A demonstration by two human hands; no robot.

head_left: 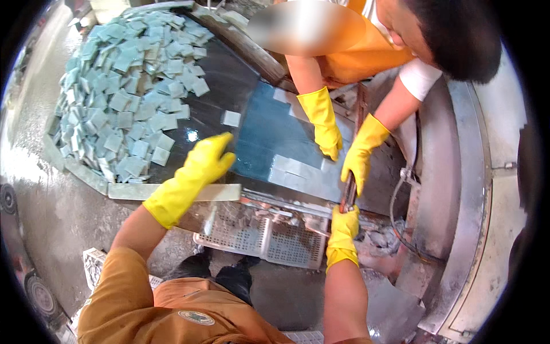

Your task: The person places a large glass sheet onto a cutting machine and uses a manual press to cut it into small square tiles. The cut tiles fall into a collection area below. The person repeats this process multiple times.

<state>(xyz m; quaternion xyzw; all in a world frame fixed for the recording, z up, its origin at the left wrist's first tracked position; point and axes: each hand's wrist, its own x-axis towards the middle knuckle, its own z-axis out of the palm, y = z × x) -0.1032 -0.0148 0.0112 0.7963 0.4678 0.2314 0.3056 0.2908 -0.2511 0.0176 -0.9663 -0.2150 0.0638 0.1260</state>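
Note:
My left hand [205,162], in a yellow rubber glove, hovers over the dark table surface with thumb and fingers apart and nothing visible in it. Just beyond its fingertips lies a single pale square tile [231,118]. My right hand [344,229], gloved the same way, is closed around the near end of a long reddish-brown metal bar [348,196] that crosses the work surface. A block of pale tiles [298,172] lies flat on the wet bluish surface [252,135] between my hands. Part of the bar is hidden by a co-worker's glove.
Opposite me, a co-worker in an orange apron leans in; one yellow glove [360,163] is at the bar, the other [323,123] over the tiles. A large heap of pale green tiles [129,94] is at left. White perforated crates [292,243] stand below the near edge. A hose [395,212] curves at right.

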